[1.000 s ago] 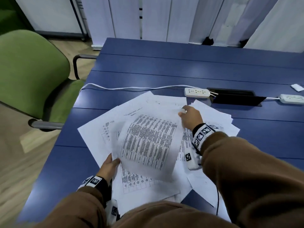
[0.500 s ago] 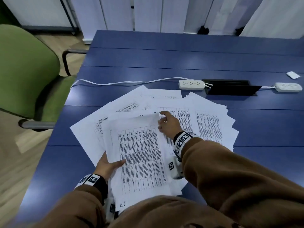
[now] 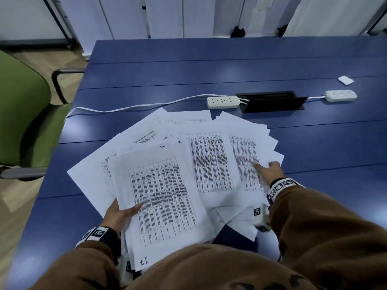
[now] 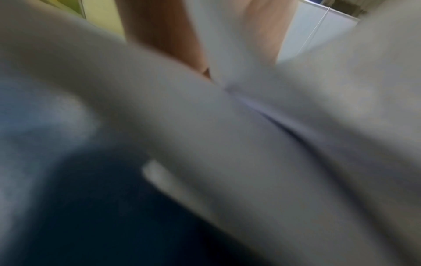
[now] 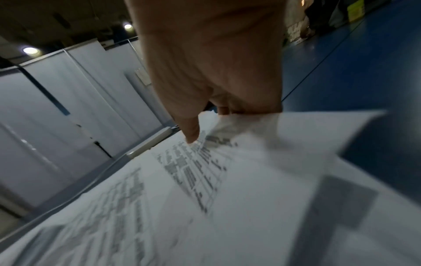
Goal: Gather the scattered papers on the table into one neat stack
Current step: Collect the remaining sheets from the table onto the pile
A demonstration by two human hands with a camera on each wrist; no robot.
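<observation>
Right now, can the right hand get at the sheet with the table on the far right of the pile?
Probably yes. The right hand already lies on that far-right sheet, its thumb pressing the print and its fingers curled at the sheet's edge, nothing covering it. The left hand holds the near stack, apart.

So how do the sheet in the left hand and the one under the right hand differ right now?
The near sheet is pinched by the left hand and tops the gathered bundle; the right sheet lies fanned out, with the right hand at its edge. The near sheet shows its whole table, the right sheet only part. Both are white with printed tables.
</observation>
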